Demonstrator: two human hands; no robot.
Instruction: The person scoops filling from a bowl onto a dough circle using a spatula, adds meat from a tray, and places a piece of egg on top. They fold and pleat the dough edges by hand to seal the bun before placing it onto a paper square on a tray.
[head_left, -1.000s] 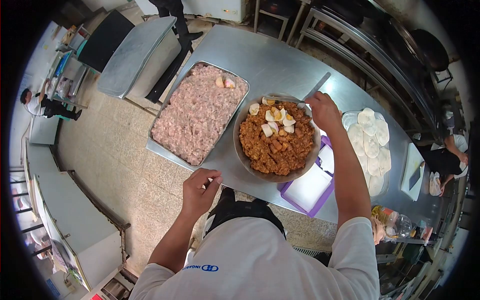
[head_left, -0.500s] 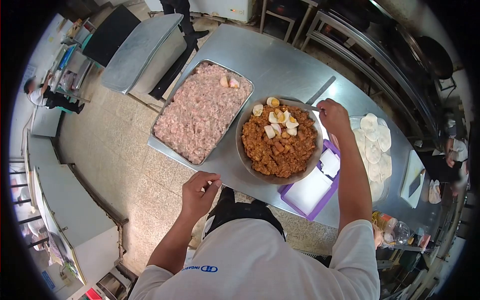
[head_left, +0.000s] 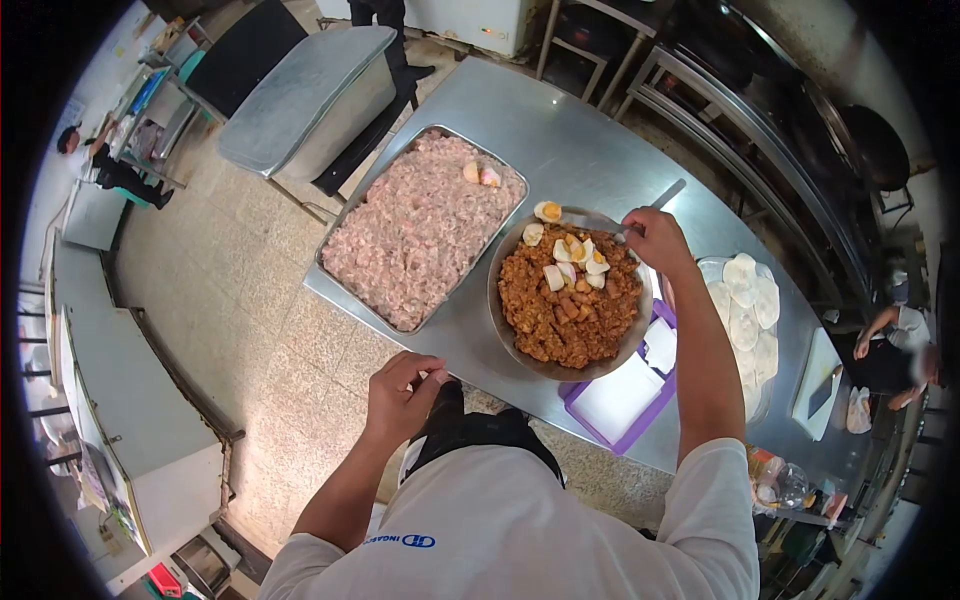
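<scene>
left hand [head_left: 403, 395] hovers half open, right hand [head_left: 655, 240] grips a metal utensil [head_left: 622, 236] beside the bowl [head_left: 503, 335].

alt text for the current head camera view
A person's right hand grips a metal utensil at the rim of a round metal bowl of chunky brown mixture topped with cut boiled eggs, beside a rectangular metal tray of pale pink mince. The loosely curled left hand is near the steel table.

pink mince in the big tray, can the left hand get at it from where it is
Probably yes: the left hand is close to the near corner of the tray, the pink mince is uncovered, and nothing visible stands between.
</scene>
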